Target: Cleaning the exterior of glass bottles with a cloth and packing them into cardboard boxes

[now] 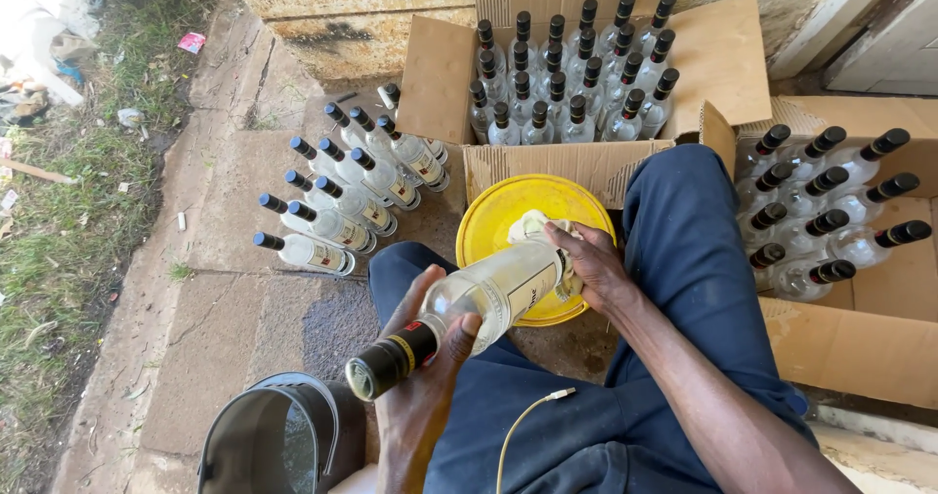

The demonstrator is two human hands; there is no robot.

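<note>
Glass, clear and smooth, makes up the bottle [479,303] held over the person's lap, tilted with its black cap toward the camera and its base over a yellow basin [498,215]. The left hand [422,357] is clasped around the neck and shoulder, just behind the cap. The right hand [591,269] presses a pale cloth [537,228] against the base end, fingers closed on the cloth.

Judging by its look, the bottle is stiff, breakable and fairly heavy for its size, and likely slick if wet. The narrow neck gives a sure hold for one hand; the wide body near the label needs the other hand's support, and the cloth adds friction there.

No raised surface is in use: the person sits low on a worn concrete floor [234,328], legs in dark blue trousers either side of the basin. On the floor to the left lie rows of similar bottles [342,191] on their sides. An open carton [718,59] ahead holds upright bottles, and a second carton [860,347] at the right holds more lying flat. A grey bucket [278,435] stands near the left knee. Beyond the concrete are grass and litter, with a rough wall behind, outdoors in sunlight.
</note>
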